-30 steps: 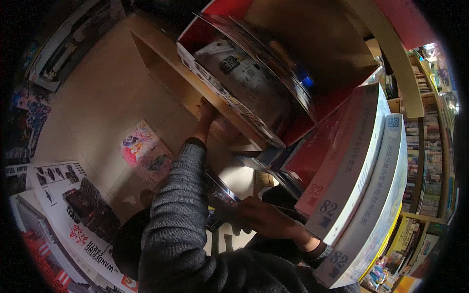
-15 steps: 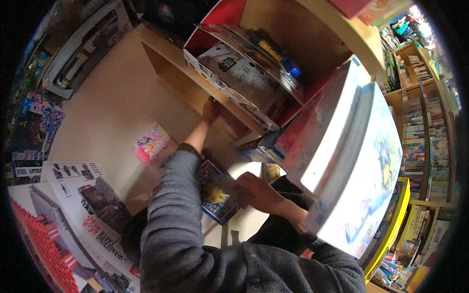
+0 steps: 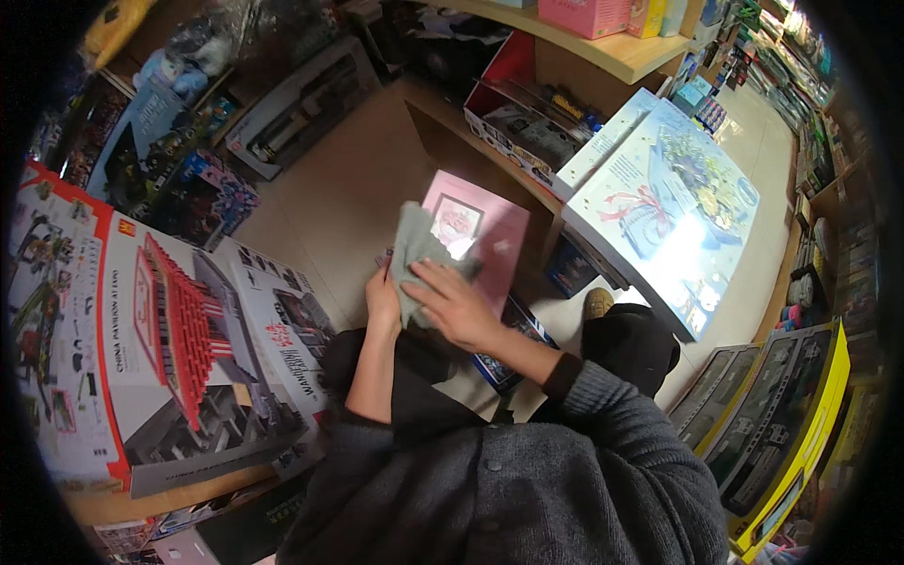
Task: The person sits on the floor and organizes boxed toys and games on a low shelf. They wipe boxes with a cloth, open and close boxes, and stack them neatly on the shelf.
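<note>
A pink box (image 3: 499, 247) with a pale framed picture on its front is held in front of me, above my knees. My left hand (image 3: 382, 299) grips it by the left edge, fingers mostly hidden behind it. My right hand (image 3: 447, 299) presses a bunched grey-green cloth (image 3: 414, 226) onto the box's face, fingers slightly bent over the fabric. Behind the pink box's lower right, a dark blue-edged box (image 3: 504, 367) shows near my right wrist.
A wooden shelf unit (image 3: 640, 56) holds an open red-sided box (image 3: 527, 122). Large light-blue boxes (image 3: 659, 207) jut out at right. Big model kit boxes (image 3: 104, 358) stand at left, yellow-framed boxes (image 3: 829, 377) at lower right. Packed shelves line both sides.
My left hand has come out from under the shelf and now holds the pink box. My right hand has moved up onto its face with the cloth. My view has shifted back.
</note>
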### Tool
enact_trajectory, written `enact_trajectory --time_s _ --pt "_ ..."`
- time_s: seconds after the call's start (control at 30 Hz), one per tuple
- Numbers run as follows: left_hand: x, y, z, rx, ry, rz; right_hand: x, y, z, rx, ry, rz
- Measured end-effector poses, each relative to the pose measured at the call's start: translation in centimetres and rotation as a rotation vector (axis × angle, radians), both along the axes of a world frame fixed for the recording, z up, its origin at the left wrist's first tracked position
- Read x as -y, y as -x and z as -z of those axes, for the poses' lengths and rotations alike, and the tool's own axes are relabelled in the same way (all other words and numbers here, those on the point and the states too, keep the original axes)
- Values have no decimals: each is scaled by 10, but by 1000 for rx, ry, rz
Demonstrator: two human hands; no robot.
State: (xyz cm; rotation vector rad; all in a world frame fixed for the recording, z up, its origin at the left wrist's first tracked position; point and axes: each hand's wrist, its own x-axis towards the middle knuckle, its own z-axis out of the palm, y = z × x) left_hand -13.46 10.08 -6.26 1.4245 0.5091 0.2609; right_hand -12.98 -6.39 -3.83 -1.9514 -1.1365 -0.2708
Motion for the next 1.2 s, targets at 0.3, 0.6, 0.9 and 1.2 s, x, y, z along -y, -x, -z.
enact_trajectory --time_s 0.3,0.6,0.9,1.2 --pt "-7 86 -48 79 51 55 -7 -38 -54 263 -27 224" --pt "-29 103 -36 135 392 -47 49 2 -34 -65 24 369" --pt "-23 87 -36 168 647 -199 44 80 -37 369 -109 22" --pt "5 100 -46 298 752 363 33 78 -65 820 50 -101"
